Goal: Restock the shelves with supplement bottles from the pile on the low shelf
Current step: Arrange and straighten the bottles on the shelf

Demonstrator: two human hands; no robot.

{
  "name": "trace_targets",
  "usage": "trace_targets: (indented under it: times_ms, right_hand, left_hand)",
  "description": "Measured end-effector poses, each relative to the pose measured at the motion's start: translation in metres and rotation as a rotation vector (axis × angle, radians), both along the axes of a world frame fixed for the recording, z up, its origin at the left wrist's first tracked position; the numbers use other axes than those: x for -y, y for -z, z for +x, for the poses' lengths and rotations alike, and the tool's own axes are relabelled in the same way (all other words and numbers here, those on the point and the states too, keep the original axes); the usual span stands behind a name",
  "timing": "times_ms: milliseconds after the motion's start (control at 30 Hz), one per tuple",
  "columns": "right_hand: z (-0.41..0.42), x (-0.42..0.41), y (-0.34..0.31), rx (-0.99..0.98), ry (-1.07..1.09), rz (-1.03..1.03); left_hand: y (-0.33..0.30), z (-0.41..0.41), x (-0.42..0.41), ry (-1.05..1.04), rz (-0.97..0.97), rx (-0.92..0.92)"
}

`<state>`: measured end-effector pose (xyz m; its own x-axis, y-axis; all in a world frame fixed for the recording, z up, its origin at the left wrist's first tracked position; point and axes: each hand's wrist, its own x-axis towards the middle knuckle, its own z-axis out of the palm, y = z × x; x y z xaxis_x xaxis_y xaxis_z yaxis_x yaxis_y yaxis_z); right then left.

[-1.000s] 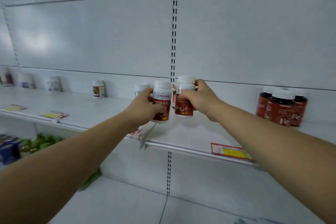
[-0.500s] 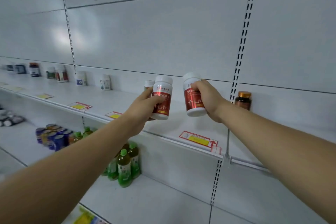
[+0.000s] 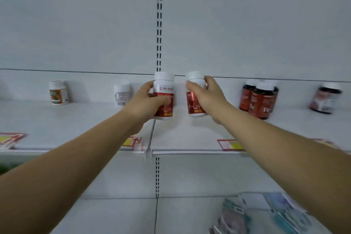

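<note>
Head view: left hand (image 3: 146, 100) grips left supplement bottle (image 3: 164, 95); right hand (image 3: 206, 97) grips right supplement bottle (image 3: 195, 96). Both bottles upright, long axis vertical, side by side, apart, at shelf (image 3: 190, 135) mid-depth near panel seam; contact with shelf not discernible. Hands equally near. Labels red/white, heartbeat-line graphic, text illegible. Dark bottles (image 3: 259, 99) toward right end read "Fe".

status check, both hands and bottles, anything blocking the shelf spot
Left hand grips a red-label bottle. Right hand grips a second bottle. Both held at the shelf. Nothing blocking between them; Fe bottles stand to the right.
</note>
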<state>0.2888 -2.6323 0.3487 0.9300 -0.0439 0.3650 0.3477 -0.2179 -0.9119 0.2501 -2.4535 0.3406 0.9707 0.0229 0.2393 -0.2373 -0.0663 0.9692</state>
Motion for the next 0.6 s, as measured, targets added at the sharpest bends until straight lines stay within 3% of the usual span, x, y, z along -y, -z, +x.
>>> trace_targets:
  times_ms: [300,600]
  right_hand:
    - [-0.043,0.111,0.006,0.029,0.163,0.035]
    - [-0.049,0.139,0.009,0.050,0.009,0.183]
  left_hand:
    - [0.002,-0.004,0.108,0.191,0.078,0.006]
    - [0.006,-0.025,0.141,0.194,-0.054,-0.051]
